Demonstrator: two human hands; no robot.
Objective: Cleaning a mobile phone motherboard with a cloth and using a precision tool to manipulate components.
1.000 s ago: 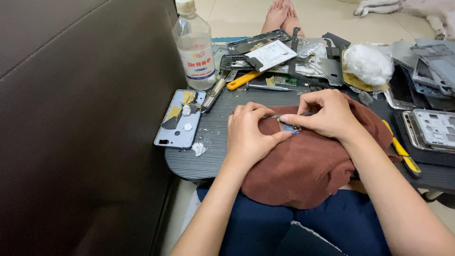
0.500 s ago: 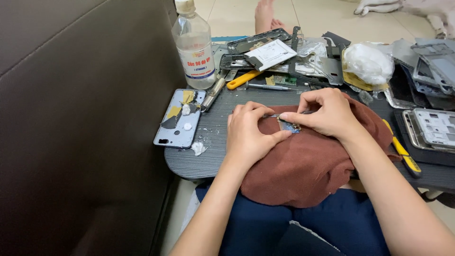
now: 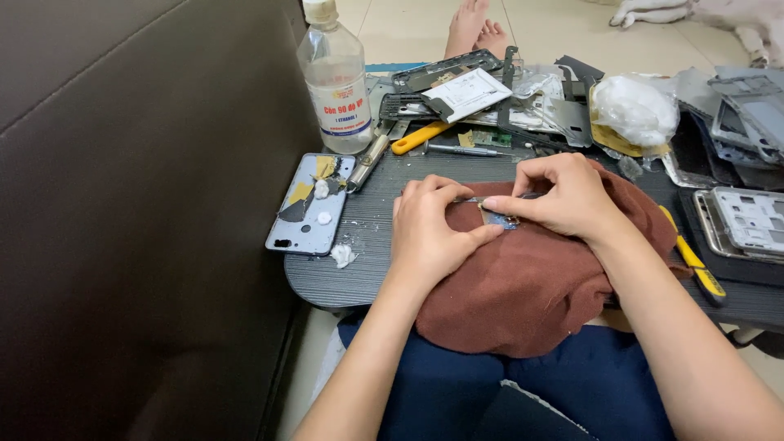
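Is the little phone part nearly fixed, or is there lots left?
Done: the grey phone back cover lies removed. In hand: the left hand and right hand work a small blue circuit piece on the brown cloth. Left: phone frames lie unassembled.

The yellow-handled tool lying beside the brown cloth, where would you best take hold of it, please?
Probably by the yellow handle, coming from above on the right. It lies flat on the dark table, its upper end tucked under the brown cloth, the lower end bare near the table edge, clear of the right hand.
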